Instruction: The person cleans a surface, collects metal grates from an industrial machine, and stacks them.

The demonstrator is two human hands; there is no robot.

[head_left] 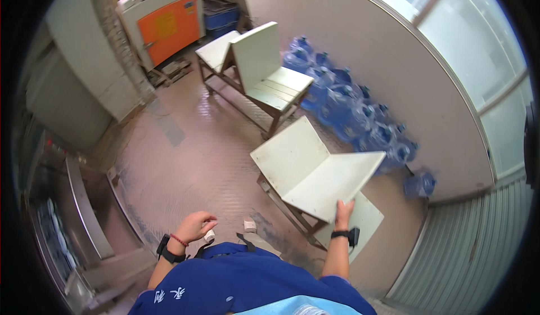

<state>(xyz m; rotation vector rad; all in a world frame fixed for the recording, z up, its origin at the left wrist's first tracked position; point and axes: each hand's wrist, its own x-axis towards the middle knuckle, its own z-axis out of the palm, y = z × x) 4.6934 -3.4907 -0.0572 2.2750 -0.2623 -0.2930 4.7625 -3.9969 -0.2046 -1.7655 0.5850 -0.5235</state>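
Note:
My right hand (343, 215) grips the edge of a white panel on the nearer stand (306, 171). That stand has white boards set at angles to each other on a brown frame. Its far board leans back, and another board slopes down toward the floor beside my right wrist. My left hand (196, 226) hangs in front of my body, away from the stand. Its fingers are loosely bent and apart, and nothing shows in them. Both wrists wear black devices, and a red bracelet circles the left one.
A second white-boarded stand (256, 62) is farther ahead. Many blue water jugs (351, 107) line the wall at the right. An orange-doored cabinet (169, 31) stands at the far left, with blue crates (219, 17) beside it. A ribbed shutter (467, 247) is at the near right.

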